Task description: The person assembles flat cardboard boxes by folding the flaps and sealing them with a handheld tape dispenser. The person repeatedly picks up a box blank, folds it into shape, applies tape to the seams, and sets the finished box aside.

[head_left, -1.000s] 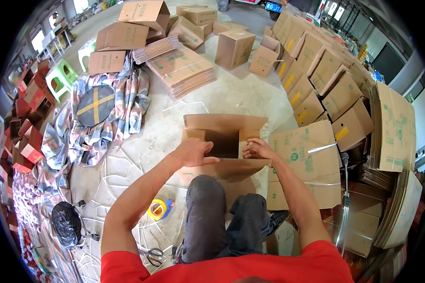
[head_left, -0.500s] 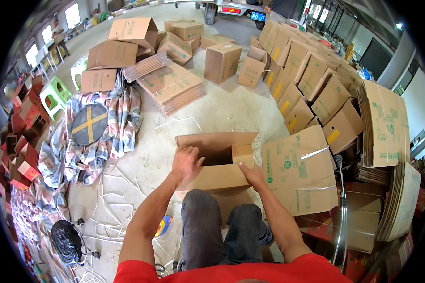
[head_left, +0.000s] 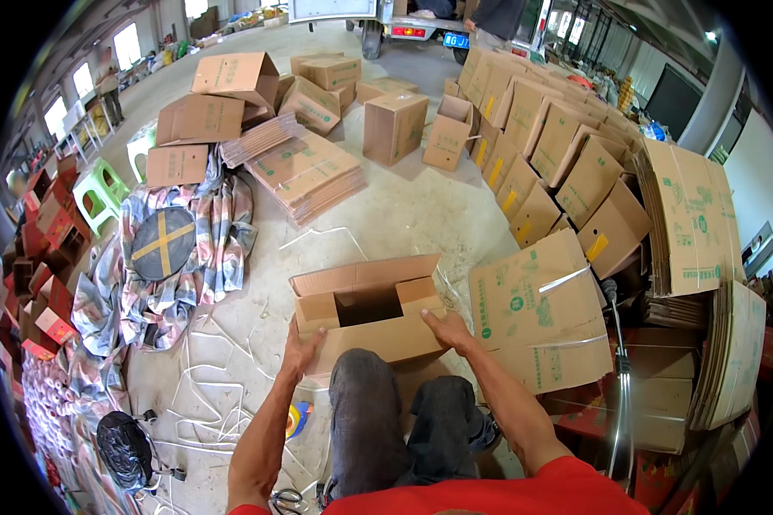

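Note:
A brown cardboard box (head_left: 378,342) stands in front of my knees, tilted slightly. Its far flap is raised, the two end flaps lie folded inward, and a dark gap shows between them. My left hand (head_left: 302,350) grips the left end, thumb on the near side, with the other fingers partly hidden. At the right end my right hand (head_left: 447,330) holds the near right corner, thumb on top and fingers out of sight. To the right of the box lies a stack of flat cardboard (head_left: 532,300) with green print and a strap.
Open cartons (head_left: 532,154) line the right side, beside a metal pole (head_left: 622,386). Flattened boxes (head_left: 305,172) are piled ahead. White straps (head_left: 210,421), a tape roll (head_left: 298,419) and scissors (head_left: 289,501) lie at left. A truck (head_left: 412,30) and a person (head_left: 494,21) are beyond.
My left hand has gone from the box's left end flap to its outer left side. The box has shifted left, and the left end flap now shows folded inward.

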A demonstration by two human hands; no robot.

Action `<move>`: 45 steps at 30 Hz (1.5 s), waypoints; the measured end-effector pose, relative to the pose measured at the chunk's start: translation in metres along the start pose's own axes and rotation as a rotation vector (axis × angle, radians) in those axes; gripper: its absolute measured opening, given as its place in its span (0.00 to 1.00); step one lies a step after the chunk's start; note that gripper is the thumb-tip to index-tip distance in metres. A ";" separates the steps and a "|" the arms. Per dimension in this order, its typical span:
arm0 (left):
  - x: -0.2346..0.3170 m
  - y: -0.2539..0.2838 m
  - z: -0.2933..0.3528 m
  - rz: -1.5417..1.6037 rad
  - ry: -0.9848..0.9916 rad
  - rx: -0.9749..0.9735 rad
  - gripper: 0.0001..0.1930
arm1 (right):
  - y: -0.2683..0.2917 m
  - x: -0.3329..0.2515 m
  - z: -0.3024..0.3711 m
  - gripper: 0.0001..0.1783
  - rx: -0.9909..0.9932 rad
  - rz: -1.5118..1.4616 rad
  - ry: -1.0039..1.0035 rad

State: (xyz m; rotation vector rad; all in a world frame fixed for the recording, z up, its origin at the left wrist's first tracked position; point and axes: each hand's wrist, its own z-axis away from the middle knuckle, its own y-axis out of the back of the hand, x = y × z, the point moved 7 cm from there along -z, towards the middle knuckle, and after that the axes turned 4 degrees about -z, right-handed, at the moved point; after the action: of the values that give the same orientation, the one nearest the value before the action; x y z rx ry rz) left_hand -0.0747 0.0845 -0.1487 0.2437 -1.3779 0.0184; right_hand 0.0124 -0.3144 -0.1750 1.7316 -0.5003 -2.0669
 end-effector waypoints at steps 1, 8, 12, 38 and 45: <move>-0.013 0.008 0.004 -0.047 0.065 0.038 0.47 | -0.010 0.001 0.004 0.36 -0.030 0.009 -0.041; -0.041 0.041 0.002 -0.283 0.024 0.198 0.55 | -0.018 -0.046 0.030 0.32 -0.144 -0.173 -0.098; 0.007 0.035 0.017 -0.550 -0.110 0.308 0.55 | -0.022 -0.020 0.030 0.28 0.005 -0.290 0.073; 0.113 -0.149 -0.031 -1.264 -0.913 -0.380 0.29 | -0.011 -0.061 0.044 0.23 0.201 -0.109 0.346; 0.119 -0.148 -0.032 -1.112 -0.822 -0.452 0.26 | -0.008 -0.049 0.040 0.23 0.229 -0.097 0.362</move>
State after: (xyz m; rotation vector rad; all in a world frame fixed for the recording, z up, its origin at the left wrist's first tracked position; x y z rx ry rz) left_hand 0.0025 -0.0691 -0.0621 0.6469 -1.8186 -1.4318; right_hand -0.0201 -0.2818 -0.1304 2.2441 -0.5641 -1.7512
